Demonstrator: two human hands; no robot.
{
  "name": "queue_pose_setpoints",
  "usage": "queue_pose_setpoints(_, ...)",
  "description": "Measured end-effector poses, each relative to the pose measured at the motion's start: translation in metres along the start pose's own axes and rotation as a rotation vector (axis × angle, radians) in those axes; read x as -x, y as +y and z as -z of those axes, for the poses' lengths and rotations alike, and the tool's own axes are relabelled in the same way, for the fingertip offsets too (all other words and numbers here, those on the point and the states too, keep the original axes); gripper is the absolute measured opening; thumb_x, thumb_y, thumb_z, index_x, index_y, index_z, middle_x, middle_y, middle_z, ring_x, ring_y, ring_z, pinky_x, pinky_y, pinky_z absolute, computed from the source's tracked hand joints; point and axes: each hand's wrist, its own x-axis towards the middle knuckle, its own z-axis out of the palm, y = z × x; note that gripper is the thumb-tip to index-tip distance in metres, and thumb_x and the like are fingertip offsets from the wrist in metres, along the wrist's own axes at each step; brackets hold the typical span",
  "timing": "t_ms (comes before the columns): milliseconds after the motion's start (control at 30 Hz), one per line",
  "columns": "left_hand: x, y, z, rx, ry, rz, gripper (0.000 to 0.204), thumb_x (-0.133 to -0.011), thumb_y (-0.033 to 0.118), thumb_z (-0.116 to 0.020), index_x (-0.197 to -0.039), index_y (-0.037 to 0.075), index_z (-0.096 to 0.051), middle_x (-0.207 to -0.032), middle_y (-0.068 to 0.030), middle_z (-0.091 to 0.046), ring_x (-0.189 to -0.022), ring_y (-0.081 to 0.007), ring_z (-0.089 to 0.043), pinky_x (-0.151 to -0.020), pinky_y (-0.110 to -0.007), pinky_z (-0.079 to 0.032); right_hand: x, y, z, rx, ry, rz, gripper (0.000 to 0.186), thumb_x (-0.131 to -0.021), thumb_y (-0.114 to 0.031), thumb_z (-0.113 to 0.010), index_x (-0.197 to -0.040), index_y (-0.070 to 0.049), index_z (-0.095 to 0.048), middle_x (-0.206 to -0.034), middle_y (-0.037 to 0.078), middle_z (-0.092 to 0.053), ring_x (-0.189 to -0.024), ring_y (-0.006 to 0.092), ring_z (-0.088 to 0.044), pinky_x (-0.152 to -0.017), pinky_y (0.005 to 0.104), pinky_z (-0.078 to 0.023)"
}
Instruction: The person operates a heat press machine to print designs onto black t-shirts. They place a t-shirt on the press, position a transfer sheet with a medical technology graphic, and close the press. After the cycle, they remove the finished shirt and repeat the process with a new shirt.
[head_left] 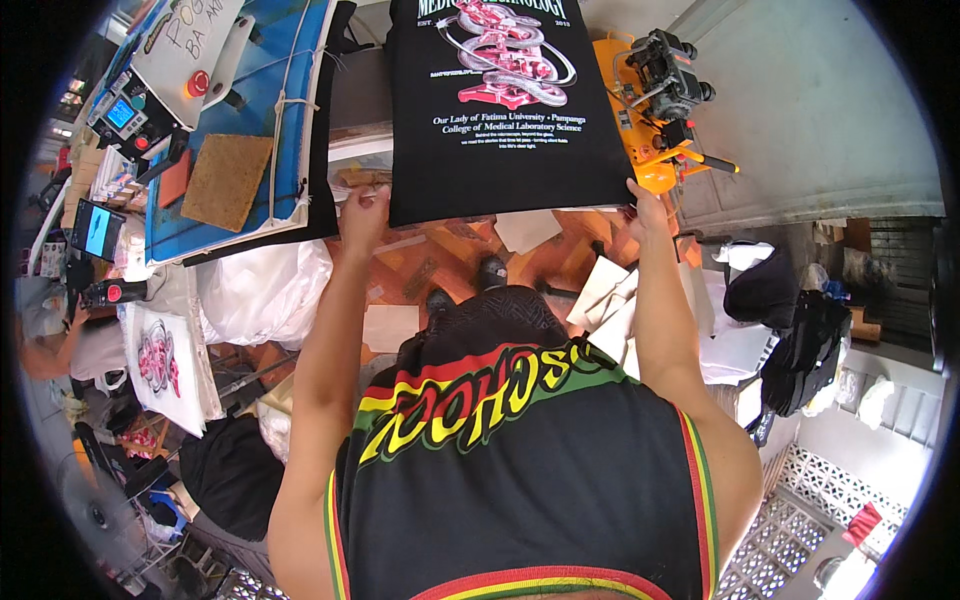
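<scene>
A black shirt (pixel 510 175) with a pink-and-white printed graphic and white lettering lies spread out at top centre. My right hand (pixel 641 202) is closed on its bottom right corner, where a pale edge shows underneath. My left hand (pixel 364 208) has its fingers curled just beside the bottom left corner; what they hold is hard to make out. Left of it, a blue heat press (pixel 225 120) has a control box and a brown pad (pixel 222 178) on top, with black fabric (pixel 322 200) under it.
A yellow compressor (pixel 655 110) stands right of the shirt. A plastic bag (pixel 265 290), printed sheets (pixel 160 370) and dark fabric (pixel 230 470) lie left, near another person's arm (pixel 50 355). Black garments (pixel 800 350) and cardboard sheets (pixel 600 295) are at right. My feet stand on orange patterned flooring (pixel 450 245).
</scene>
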Motion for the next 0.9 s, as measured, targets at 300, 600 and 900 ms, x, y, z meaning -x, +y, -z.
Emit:
queue_pose_setpoints(300, 0.089, 0.142, -0.105, -0.362, -0.03, -1.067, 0.037, -0.08, 0.023, -0.076, -0.11, 0.003, -0.066, -0.117, -0.0149, -0.063, -0.111, -0.0359, -0.058, -0.096, -0.046, -0.046, 0.046, -0.085, -0.034, -0.388, -0.344, 0.053, 0.017, -0.092, -0.014, -0.07, -0.09, -0.004, -0.057, -0.078, 0.006, -0.056, -0.068, 0.0198, -0.059, -0.066, 0.0352, -0.057)
queue_pose_setpoints(600, 0.026, 0.148, -0.096, -0.155, -0.035, -0.871, 0.013, -0.085, 0.01, -0.067, -0.095, 0.002, -0.069, -0.095, -0.0174, -0.07, -0.089, -0.0382, -0.067, -0.078, -0.045, -0.053, 0.047, -0.111, -0.049, -0.467, -0.408, 0.172, 0.017, -0.09, -0.01, -0.071, -0.095, -0.003, -0.057, -0.082, 0.008, -0.061, -0.073, 0.0212, -0.064, -0.067, 0.036, -0.058)
queue_pose_setpoints(900, 0.047, 0.122, -0.091, -0.501, -0.171, -0.979, 0.034, -0.073, 0.01, -0.076, -0.106, 0.006, -0.068, -0.106, -0.0106, -0.062, -0.101, -0.034, -0.06, -0.087, -0.045, -0.049, 0.023, -0.073, -0.018, -0.436, -0.234, 0.064, 0.019, -0.092, -0.01, -0.069, -0.097, -0.005, -0.051, -0.078, 0.008, -0.058, -0.065, 0.0193, -0.061, -0.059, 0.0337, -0.057)
